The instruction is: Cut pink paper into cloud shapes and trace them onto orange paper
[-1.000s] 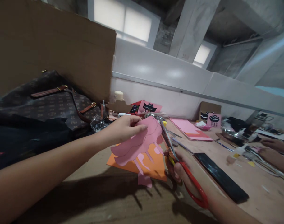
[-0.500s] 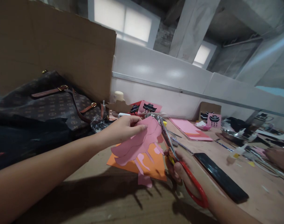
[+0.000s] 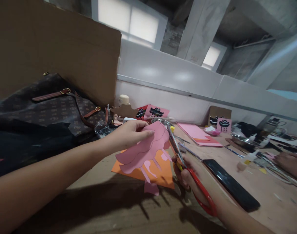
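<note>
My left hand (image 3: 132, 134) pinches a pink paper cutout (image 3: 141, 150) between thumb and fingers. The cutout has wavy edges, drawn lines and thin strips hanging from its lower side. In my right hand (image 3: 187, 175) are red-handled scissors (image 3: 202, 188), with the fingers wrapped round the handles. Their blades lie along the cutout's right edge and look nearly closed. Beneath the cutout, an orange paper sheet (image 3: 136, 174) lies on the table with small pink scraps (image 3: 151, 188) on and beside it.
A black phone (image 3: 231, 183) lies right of my right hand. Pink paper sheets (image 3: 192, 131) rest farther back. A brown patterned bag (image 3: 58, 110) stands at left before a cardboard panel (image 3: 65, 48). Another person's hand (image 3: 291, 165) is at the right edge, near a glue bottle (image 3: 247, 161).
The scissor blades have drawn slightly closer together at the cutout's edge. Both hands stay almost in the same place.
</note>
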Demonstrator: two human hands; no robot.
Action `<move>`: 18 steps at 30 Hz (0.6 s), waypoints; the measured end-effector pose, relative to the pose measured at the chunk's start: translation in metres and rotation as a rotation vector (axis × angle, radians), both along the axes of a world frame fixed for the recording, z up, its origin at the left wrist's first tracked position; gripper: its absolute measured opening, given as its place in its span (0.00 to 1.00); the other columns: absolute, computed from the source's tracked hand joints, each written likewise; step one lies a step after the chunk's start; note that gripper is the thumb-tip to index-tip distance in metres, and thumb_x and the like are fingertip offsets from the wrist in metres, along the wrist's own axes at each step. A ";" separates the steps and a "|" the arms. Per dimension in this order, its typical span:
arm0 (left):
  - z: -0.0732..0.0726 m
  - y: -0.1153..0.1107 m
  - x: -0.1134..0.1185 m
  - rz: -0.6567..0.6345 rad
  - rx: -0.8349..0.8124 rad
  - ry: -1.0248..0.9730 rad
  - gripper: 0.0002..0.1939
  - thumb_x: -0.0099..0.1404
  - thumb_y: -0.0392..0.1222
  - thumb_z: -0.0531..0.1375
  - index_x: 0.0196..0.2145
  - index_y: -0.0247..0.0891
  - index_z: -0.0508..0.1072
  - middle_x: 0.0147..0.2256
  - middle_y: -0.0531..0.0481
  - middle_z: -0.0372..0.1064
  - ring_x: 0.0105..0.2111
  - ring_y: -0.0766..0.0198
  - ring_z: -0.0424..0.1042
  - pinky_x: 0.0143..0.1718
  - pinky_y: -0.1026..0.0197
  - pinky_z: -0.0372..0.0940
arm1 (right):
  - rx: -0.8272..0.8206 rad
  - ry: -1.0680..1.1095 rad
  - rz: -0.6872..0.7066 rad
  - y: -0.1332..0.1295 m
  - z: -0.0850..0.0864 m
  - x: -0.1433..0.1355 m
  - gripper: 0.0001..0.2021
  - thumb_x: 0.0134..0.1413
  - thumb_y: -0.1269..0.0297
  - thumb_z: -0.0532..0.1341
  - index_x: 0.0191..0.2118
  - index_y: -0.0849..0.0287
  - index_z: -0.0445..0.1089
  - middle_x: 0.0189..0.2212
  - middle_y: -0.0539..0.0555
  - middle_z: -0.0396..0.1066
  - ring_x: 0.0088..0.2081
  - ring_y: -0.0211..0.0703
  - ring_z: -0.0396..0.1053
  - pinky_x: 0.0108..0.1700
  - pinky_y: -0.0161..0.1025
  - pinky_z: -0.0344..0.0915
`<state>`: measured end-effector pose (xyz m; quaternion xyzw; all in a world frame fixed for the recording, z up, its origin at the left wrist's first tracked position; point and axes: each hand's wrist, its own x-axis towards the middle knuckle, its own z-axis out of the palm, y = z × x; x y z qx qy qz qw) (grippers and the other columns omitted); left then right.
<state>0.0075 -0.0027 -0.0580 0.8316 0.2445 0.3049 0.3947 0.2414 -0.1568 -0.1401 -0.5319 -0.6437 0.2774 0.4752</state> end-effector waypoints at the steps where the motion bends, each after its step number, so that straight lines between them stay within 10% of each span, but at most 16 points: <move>1: 0.000 0.000 0.000 0.000 -0.004 0.000 0.19 0.67 0.51 0.57 0.24 0.40 0.57 0.23 0.59 0.50 0.24 0.68 0.52 0.25 0.61 0.46 | -0.005 -0.002 -0.001 0.000 -0.002 0.001 0.25 0.63 0.38 0.54 0.53 0.53 0.64 0.25 0.45 0.59 0.21 0.32 0.52 0.22 0.32 0.48; 18: 0.000 0.000 0.000 -0.044 -0.081 -0.010 0.19 0.66 0.54 0.57 0.26 0.40 0.58 0.23 0.59 0.51 0.23 0.69 0.53 0.24 0.63 0.47 | -0.026 0.076 -0.033 -0.001 0.009 -0.014 0.27 0.58 0.35 0.57 0.46 0.55 0.66 0.19 0.43 0.55 0.17 0.30 0.49 0.18 0.29 0.45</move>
